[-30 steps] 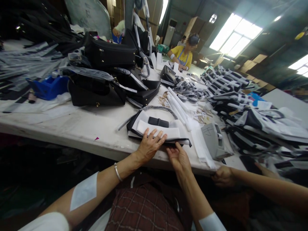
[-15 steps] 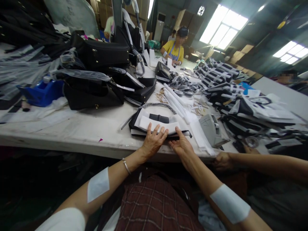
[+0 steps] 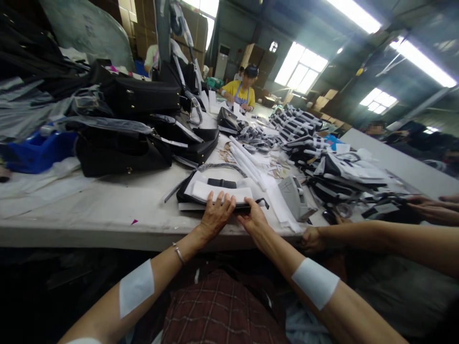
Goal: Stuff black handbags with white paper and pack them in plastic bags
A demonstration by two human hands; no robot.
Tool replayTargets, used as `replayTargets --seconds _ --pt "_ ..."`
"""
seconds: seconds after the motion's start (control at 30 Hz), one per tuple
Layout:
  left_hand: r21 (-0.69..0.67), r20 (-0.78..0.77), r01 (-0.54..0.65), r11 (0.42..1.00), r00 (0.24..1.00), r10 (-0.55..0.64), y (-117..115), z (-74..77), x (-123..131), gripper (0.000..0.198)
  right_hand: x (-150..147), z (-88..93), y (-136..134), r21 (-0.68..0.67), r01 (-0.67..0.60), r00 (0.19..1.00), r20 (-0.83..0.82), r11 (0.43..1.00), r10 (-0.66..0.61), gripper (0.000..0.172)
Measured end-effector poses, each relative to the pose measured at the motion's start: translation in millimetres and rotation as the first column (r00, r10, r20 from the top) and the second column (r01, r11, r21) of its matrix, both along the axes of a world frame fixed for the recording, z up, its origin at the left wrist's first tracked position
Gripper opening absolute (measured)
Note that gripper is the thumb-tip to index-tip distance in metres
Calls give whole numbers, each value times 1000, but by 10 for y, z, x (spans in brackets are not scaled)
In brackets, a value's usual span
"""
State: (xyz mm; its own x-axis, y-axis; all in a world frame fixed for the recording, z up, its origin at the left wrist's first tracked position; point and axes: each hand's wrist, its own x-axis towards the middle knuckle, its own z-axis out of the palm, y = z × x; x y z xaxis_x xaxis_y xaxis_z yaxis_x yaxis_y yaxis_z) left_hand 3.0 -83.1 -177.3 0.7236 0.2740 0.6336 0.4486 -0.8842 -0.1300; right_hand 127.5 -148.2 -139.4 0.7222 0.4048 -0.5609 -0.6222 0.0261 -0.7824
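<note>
Along the table edge, the bag lies lengthwise, strap farthest.

co-worker's forearm: cut off, right edge | black bag: underside hidden

This is a bag workshop: black handbags crowd the worktable, cardboard boxes behind.

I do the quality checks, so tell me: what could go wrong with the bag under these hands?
The black, white-wrapped bag lies near the front edge of the white-topped table, so it might slide off. The flat white strip under the left hand could shift if it is loose.
</note>
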Motion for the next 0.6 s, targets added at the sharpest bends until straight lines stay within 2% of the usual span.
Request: replayTargets --seconds 0.27,0.47,0.53,0.6 --pt "97 90 -29 995 996 20 138 43 -29 36 -120 127 44 101 10 999 -31 995 -7 15" --pt "105 112 -18 994 994 6 258 134 -30 35 -209 242 6 198 -11 997 -68 980 25 21" --pt "83 105 1 997 994 -10 309 203 -27 38 -147 262 -89 268 -106 989 -68 958 129 28" --pt "62 117 15 998 993 -22 362 288 -31 40 23 259 -235 307 -277 956 -5 911 293 38"
